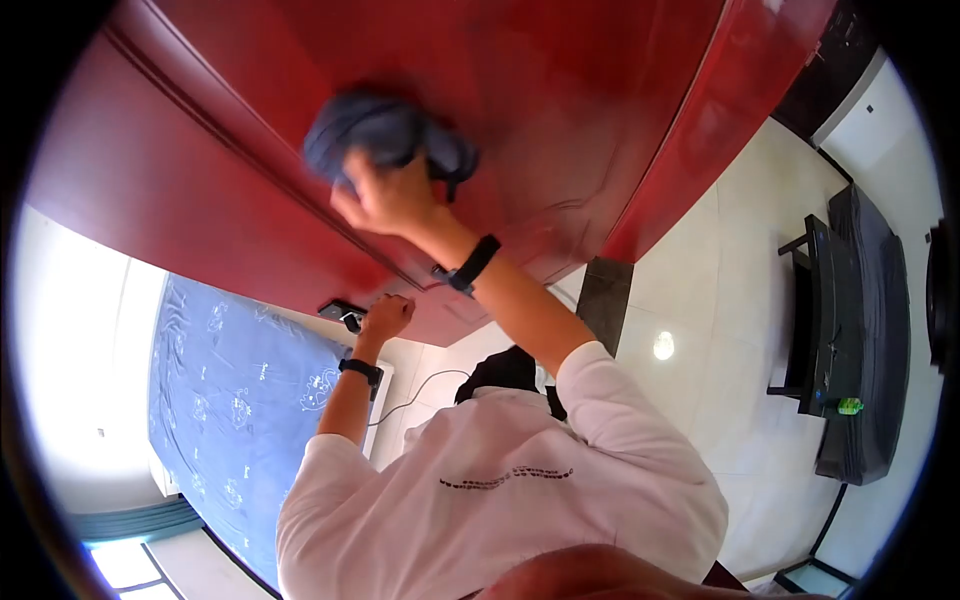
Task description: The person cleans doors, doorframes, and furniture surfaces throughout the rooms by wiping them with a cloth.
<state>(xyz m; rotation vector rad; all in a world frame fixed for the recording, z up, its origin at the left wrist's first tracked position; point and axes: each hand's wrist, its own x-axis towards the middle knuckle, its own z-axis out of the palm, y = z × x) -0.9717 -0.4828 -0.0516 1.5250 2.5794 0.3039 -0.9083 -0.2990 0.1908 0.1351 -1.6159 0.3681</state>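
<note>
My right hand point(390, 195) presses a bunched dark blue cloth point(372, 130) against the face of a red panelled door point(540, 90). Its fingers are curled on the cloth, and hand and cloth are slightly blurred. Lower down on the left, my left hand point(388, 316) is closed at the door's edge, beside a black handle or lock fitting point(342, 310). What those fingers grip is hidden. Both wrists wear black bands.
A bed with a blue patterned cover point(240, 400) stands to the left. On the right are a black table point(825, 320) and a dark bench or sofa point(875, 300), with a small green item point(850, 406) nearby. A cable point(420, 385) runs over the pale tiled floor point(700, 330).
</note>
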